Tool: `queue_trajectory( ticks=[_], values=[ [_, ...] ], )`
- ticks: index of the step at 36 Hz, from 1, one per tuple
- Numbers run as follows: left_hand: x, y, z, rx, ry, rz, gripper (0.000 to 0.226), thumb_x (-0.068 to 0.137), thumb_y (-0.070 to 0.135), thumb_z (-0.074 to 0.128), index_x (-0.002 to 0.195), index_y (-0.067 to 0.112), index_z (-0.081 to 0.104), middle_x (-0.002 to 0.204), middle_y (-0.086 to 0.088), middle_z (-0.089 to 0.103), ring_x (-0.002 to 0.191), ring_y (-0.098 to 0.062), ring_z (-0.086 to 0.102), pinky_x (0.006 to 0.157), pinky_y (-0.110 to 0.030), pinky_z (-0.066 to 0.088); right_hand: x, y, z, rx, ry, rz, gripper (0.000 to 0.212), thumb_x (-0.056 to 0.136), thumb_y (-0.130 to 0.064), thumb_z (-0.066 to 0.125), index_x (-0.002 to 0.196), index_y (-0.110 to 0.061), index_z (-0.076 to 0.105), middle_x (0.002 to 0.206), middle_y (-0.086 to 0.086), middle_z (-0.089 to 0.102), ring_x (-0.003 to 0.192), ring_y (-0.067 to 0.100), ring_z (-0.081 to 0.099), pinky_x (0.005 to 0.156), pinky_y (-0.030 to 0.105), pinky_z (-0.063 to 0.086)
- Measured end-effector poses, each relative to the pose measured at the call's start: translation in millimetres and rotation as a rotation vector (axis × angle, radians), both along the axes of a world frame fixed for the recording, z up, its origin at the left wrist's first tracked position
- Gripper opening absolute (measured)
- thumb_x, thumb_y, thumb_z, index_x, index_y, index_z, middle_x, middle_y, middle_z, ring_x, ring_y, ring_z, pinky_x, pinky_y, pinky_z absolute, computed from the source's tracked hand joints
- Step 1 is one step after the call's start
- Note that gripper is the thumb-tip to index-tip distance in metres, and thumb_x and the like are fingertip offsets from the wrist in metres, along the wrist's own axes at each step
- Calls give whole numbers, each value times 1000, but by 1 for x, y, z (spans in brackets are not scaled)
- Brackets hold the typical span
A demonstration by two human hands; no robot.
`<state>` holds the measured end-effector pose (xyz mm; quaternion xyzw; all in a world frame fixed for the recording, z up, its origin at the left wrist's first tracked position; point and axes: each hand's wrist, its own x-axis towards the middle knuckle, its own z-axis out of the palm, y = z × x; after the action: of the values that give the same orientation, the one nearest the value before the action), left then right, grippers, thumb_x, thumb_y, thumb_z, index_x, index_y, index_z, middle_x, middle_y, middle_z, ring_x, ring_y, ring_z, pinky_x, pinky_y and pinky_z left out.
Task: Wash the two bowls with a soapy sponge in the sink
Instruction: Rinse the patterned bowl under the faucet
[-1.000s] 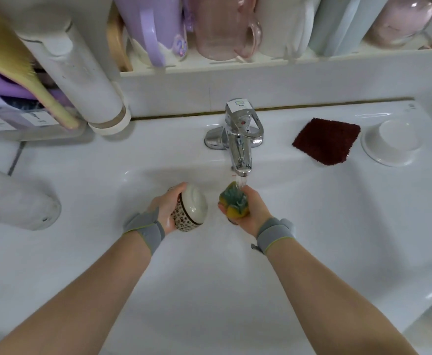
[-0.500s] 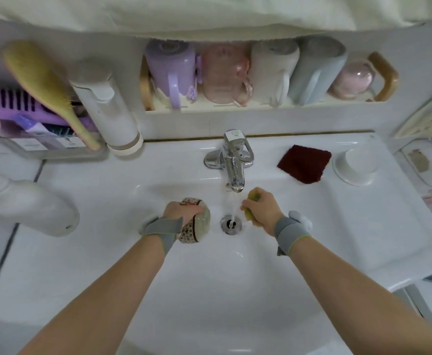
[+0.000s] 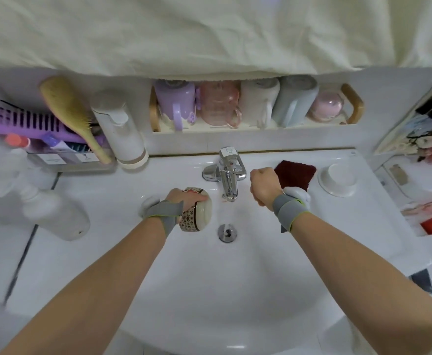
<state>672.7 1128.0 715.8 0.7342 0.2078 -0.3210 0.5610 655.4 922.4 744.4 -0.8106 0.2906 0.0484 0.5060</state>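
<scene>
My left hand (image 3: 181, 201) grips a patterned bowl (image 3: 197, 213) with a cream inside, tipped on its side over the white sink (image 3: 209, 290), just left of the faucet (image 3: 229, 175). My right hand (image 3: 265, 187) is a closed fist, raised to the right of the faucet lever and partly over a dark red cloth (image 3: 296, 174). The sponge it held is hidden inside the fist. A second bowl (image 3: 337, 179), plain white, rests upside down on the counter at the right. The drain (image 3: 227, 231) lies between my wrists.
A white pump dispenser (image 3: 120, 134), a wooden hairbrush (image 3: 69, 111) and a purple basket stand at the back left. A white bottle (image 3: 46, 211) lies on the left counter. Several upturned cups (image 3: 235, 106) fill a rack behind the faucet, and a pale towel (image 3: 209, 34) hangs above.
My right hand has left the water stream and risen to the right of the faucet lever, closing over the sponge. My left hand keeps the patterned bowl. The view has pulled back.
</scene>
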Motion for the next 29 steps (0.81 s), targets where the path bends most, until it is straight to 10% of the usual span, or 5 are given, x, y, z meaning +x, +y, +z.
queue_trajectory(
  ticks=[4,10,16,23,29],
  values=[
    [-3,-3,20,23,-34,8,84,67,31,83,132,-4,44,121,-20,59,108,-36,60,96,-49,50,4,4,6,-217,-159,126,29,92,-22,37,65,-13,40,72,15,52,67,29,46,60,42,43],
    [-6,-5,20,-13,-32,69,76,79,26,76,137,-5,37,127,-21,55,105,-34,57,88,-42,51,-8,4,-11,-488,-42,474,33,96,-37,38,126,-25,43,91,13,63,74,34,56,63,35,44],
    [-16,-5,23,-243,168,172,45,95,25,55,134,6,43,135,-16,48,126,-36,45,97,-49,39,-12,-1,-21,-459,22,533,45,96,-38,41,141,-35,38,115,12,65,93,34,63,83,43,53],
    [-17,3,29,-516,177,250,17,95,26,50,98,13,60,108,-13,56,98,-31,51,95,-47,38,-25,-10,-12,-128,-198,211,48,93,-34,52,139,-30,38,79,-3,55,68,20,54,47,32,46],
    [-39,-3,5,-403,294,155,30,95,26,51,121,12,50,111,-14,51,109,-34,50,88,-49,44,-53,-17,-22,-228,209,446,29,86,-38,64,98,-12,58,71,5,59,49,17,48,38,23,40]
  ],
)
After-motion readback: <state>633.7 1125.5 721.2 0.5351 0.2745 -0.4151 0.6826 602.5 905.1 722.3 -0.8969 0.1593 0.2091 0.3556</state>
